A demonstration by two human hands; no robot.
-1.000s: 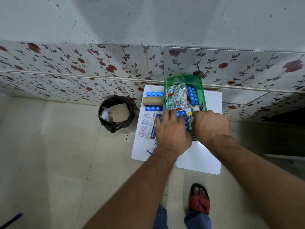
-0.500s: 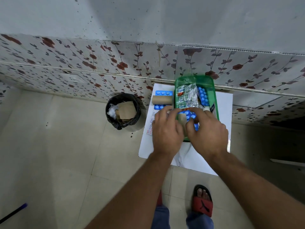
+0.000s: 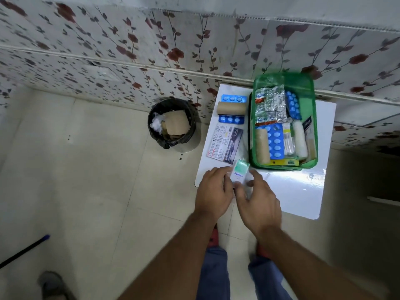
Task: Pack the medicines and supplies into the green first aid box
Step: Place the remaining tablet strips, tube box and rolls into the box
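Observation:
The green first aid box [image 3: 315,118] stands open on a small white table [image 3: 298,191] against the wall. Inside lie silver foil strips [image 3: 270,105], blue blister packs [image 3: 276,140], a tan bandage roll [image 3: 262,146] and a white roll [image 3: 299,139]. Left of the box lie two blue pill strips [image 3: 233,98], a brown cardboard roll [image 3: 231,107] and a printed medicine carton [image 3: 225,142]. My left hand [image 3: 213,191] and my right hand [image 3: 257,201] both hold a small white-and-green medicine box [image 3: 239,173] at the table's near left corner.
A black-lined waste bin [image 3: 171,124] with cardboard and cotton stands on the floor left of the table. A floral-tiled wall runs behind. A dark stick [image 3: 23,251] lies on the floor at lower left. My legs and a red sandal show below.
Both hands have pulled back out of the green box toward me, to the table's near left corner. They now hold the small white-and-green medicine box. The camera has shifted left.

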